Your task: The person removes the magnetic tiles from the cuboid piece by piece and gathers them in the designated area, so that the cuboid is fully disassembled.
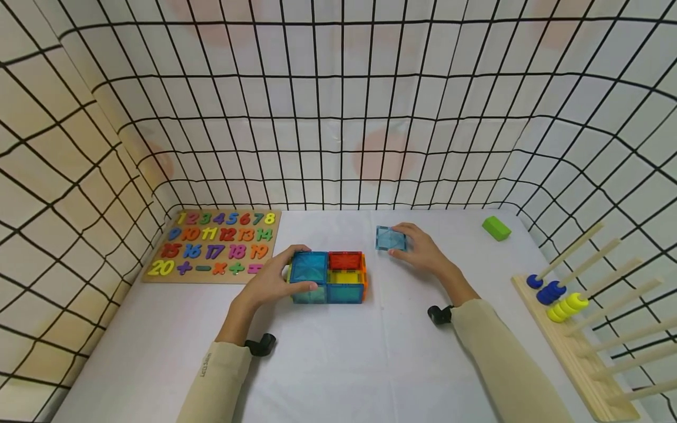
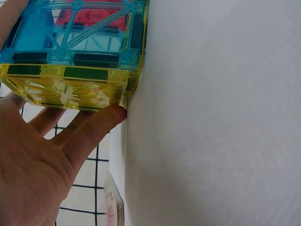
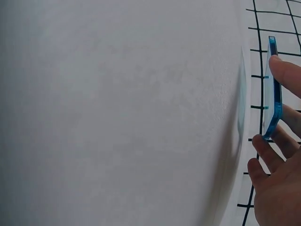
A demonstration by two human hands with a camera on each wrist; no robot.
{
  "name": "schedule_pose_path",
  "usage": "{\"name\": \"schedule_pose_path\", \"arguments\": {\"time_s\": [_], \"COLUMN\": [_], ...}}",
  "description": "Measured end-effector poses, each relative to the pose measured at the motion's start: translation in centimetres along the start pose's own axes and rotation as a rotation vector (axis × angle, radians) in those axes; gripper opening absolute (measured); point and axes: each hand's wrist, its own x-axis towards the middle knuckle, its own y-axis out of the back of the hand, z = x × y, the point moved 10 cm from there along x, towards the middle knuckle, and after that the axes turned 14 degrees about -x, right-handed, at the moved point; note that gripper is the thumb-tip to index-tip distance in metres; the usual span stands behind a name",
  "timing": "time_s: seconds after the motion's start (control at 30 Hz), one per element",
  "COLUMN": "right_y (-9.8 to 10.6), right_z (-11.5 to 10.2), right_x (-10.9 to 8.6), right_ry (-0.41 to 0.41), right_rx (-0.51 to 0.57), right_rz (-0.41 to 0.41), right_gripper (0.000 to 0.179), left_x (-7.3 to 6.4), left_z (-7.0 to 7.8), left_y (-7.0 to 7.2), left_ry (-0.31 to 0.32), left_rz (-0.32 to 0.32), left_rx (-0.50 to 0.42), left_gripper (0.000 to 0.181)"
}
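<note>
My right hand (image 1: 421,251) pinches a clear blue square magnetic tile (image 1: 391,238) by its edge, between thumb and fingers. In the right wrist view that tile (image 3: 272,92) is seen edge-on, held above the white surface. My left hand (image 1: 268,278) grips the left end of a box built of magnetic tiles (image 1: 345,293), thumb at the front and fingers along the far and left sides. A blue tile (image 1: 309,267) covers the box's left half; its right half is uncovered, with red and yellow walls showing. The left wrist view shows a yellow side tile (image 2: 66,92) beside my fingers.
A wooden number board (image 1: 211,247) lies behind my left hand. At the back right is a green block (image 1: 496,228). A wooden peg stand (image 1: 576,352) with blue and yellow beads stands at the right edge. Black wire mesh (image 1: 341,117) encloses the white table (image 1: 338,370).
</note>
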Motion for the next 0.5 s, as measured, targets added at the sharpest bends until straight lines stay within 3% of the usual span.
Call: {"name": "schedule_pose_path", "arguments": {"time_s": [0.5], "right_y": [-1.9], "right_z": [0.3], "right_x": [1.6], "right_ry": [0.016], "right_rx": [-0.033], "right_rz": [-0.081], "right_gripper": [0.061], "left_x": [0.0], "left_z": [-0.2], "left_y": [-0.2], "left_ry": [0.007], "left_rz": [0.003], "left_rx": [0.016], "left_gripper": [0.082]}}
